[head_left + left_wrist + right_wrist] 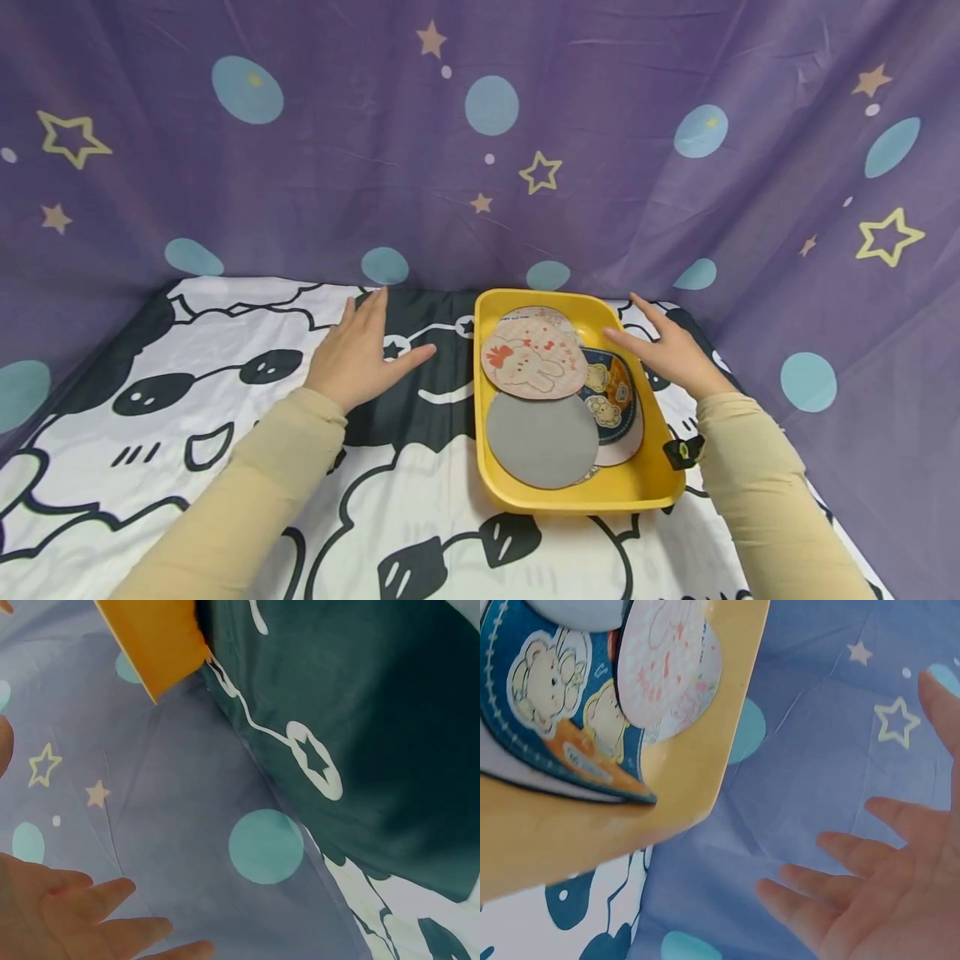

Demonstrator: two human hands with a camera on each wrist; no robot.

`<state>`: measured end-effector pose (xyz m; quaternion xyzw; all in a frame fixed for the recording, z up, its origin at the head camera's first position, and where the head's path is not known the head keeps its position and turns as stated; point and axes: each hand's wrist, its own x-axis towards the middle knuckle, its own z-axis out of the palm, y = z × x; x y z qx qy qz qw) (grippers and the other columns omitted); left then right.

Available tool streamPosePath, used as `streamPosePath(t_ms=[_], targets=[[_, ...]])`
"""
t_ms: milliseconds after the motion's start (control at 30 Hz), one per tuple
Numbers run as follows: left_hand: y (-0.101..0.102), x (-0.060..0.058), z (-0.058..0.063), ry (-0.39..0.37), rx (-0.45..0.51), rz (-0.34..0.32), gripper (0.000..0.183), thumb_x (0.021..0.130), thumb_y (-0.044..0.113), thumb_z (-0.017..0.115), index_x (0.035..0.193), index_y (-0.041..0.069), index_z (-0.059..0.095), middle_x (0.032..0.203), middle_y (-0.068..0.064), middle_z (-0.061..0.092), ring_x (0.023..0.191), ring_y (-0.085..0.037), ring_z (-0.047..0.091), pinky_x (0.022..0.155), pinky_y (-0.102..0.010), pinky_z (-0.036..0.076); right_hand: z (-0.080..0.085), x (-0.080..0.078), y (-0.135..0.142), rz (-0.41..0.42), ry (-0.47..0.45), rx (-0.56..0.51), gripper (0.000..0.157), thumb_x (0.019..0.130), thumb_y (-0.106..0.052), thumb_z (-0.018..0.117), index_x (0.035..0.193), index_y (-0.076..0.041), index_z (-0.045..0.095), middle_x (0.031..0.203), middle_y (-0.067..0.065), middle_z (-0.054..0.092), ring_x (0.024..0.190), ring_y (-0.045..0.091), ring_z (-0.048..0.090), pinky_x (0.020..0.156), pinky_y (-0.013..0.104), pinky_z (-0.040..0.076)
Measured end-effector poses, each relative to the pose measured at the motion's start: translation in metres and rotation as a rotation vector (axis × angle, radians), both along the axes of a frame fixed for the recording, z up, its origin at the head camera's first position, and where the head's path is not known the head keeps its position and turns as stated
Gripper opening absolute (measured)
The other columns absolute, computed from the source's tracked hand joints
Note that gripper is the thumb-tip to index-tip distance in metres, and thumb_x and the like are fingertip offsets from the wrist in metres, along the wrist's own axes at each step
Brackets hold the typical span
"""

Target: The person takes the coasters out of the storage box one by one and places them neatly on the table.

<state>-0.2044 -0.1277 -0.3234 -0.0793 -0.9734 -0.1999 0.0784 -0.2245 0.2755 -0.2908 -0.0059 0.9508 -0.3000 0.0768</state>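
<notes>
A yellow tray (577, 500) stands on the patterned cloth, holding several flat, rounded pads. On top lie a pink rabbit-print pad (534, 358) and a plain grey pad (543, 439); a dark blue bear-print pad (609, 396) leans by the tray's right wall. My left hand (358, 354) hovers left of the tray, fingers spread and nothing held. Over the tray's right rim is my right hand (672, 354), fingers extended and likewise holding nothing. In the right wrist view the right hand (877, 877) appears apart from the tray.
A cloth with black-and-white cartoon faces (420, 483) covers the table. Behind it hangs a purple curtain (585, 225) with stars and blue dots, reaching down to the table's back edge. A small black strap (682, 452) sits by the right wrist.
</notes>
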Motion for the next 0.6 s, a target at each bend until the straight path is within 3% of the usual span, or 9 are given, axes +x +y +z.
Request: streamPosePath(t_ms=[333, 600], targets=[[0.014, -0.004, 0.009, -0.009, 0.068, -0.031, 0.109, 0.086, 0.074, 0.053, 0.158, 0.002, 0.013, 0.163, -0.020, 0.021, 0.150, -0.046, 0.014, 0.118, -0.062, 0.024, -0.013, -0.003, 0.023, -0.047, -0.020, -0.102, 0.096, 0.091, -0.064, 0.057, 0.161, -0.021, 0.007, 0.165, 0.022, 0.009, 0.147, 0.051, 0.016, 0.110, 0.073, 0.024], [0.024, -0.004, 0.014, -0.025, 0.129, -0.016, 0.105, 0.088, 0.070, 0.055, 0.159, 0.005, 0.014, 0.163, -0.017, 0.024, 0.150, -0.038, 0.021, 0.116, -0.062, 0.029, -0.018, 0.000, 0.035, -0.016, -0.051, -0.082, 0.094, 0.094, -0.063, 0.052, 0.160, -0.011, 0.011, 0.163, 0.025, 0.012, 0.145, 0.052, 0.020, 0.111, 0.071, 0.026]])
